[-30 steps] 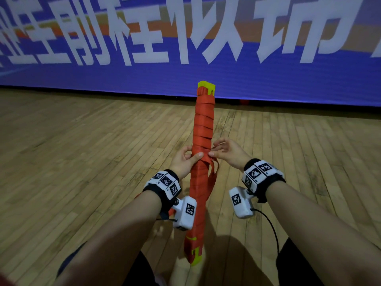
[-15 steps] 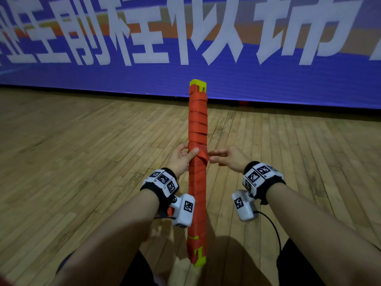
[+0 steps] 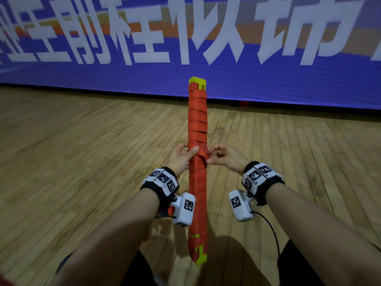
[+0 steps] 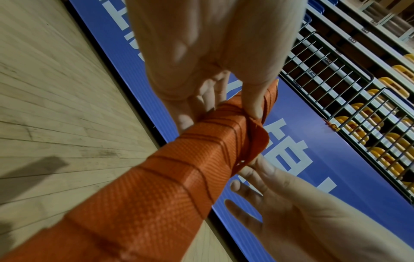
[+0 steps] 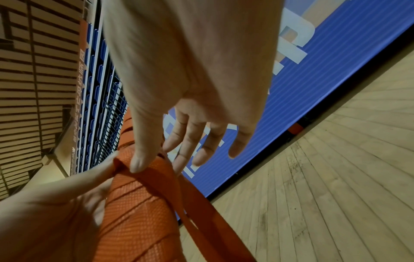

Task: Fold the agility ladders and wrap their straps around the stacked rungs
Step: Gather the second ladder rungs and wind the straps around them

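A long bundle of stacked yellow rungs (image 3: 197, 81) wound in orange strap (image 3: 197, 124) stands nearly upright in front of me. My left hand (image 3: 188, 150) grips the bundle (image 4: 183, 170) at its middle, with the thumb laid across the front of the wrap. My right hand (image 3: 210, 156) pinches a folded piece of the strap (image 3: 204, 154) at the bundle's right side. In the right wrist view the thumb of that right hand (image 5: 156, 164) presses the strap loop (image 5: 156, 179), and a strap tail runs down from it. The yellow lower rung ends (image 3: 201, 258) show near my legs.
The wooden gym floor (image 3: 82, 162) spreads all around. A blue banner with white characters (image 3: 268, 79) lines the far wall, with a small orange object (image 3: 244, 103) at its foot. A metal railing (image 4: 336, 85) and yellow seats stand above the banner.
The loose strap loops that hung below my right hand a second ago have been drawn in against the bundle. The bundle has swung more upright and slightly left. Both hands stay at its middle.
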The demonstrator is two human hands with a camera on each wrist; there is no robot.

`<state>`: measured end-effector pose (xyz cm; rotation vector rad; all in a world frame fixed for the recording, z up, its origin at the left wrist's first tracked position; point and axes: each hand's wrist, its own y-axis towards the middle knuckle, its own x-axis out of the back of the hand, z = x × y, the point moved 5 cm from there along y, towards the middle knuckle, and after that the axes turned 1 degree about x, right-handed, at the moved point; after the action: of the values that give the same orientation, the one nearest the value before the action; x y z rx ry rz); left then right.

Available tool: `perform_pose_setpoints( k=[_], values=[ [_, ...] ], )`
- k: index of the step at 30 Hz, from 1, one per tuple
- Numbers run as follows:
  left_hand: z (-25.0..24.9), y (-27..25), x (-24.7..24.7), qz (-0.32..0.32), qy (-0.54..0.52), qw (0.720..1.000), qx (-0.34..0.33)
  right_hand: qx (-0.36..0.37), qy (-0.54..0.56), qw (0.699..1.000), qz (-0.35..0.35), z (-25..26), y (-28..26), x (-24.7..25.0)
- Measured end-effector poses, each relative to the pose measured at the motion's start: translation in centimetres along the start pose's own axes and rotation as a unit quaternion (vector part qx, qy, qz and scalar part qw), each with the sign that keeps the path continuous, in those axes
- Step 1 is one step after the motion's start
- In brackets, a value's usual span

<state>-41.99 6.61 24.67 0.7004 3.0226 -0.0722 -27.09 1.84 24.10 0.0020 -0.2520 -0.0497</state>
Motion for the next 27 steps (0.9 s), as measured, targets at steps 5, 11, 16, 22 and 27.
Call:
perform_pose_setpoints(
  k=[5, 11, 16, 22, 27],
  values=[
    [0.2, -0.1, 0.3, -0.006, -0.002, 1.0, -0.003, -0.014, -0.006, 1.0, 0.018, -0.2, 0.3, -0.4],
    [0.4, 0.3, 0.7, -0.014, 0.018, 1.0, -0.007, -0.011, -0.052, 0.998, 0.029, 0.1, 0.2, 0.1],
    [1.0, 0.6, 1.3, -0.032, 0.036, 0.999, -0.005, 0.014, -0.079, 0.996, 0.031, 0.9, -0.3, 1.0],
    [0.5, 0.2, 0.7, 0.016, 0.041, 0.999, 0.007, 0.012, -0.141, 0.99, -0.028, 0.0, 0.2, 1.8],
    [0.5, -0.3, -0.4, 0.063, 0.035, 0.997, 0.026, 0.011, -0.149, 0.988, -0.025, -0.2, 0.3, 1.3]
  ],
)
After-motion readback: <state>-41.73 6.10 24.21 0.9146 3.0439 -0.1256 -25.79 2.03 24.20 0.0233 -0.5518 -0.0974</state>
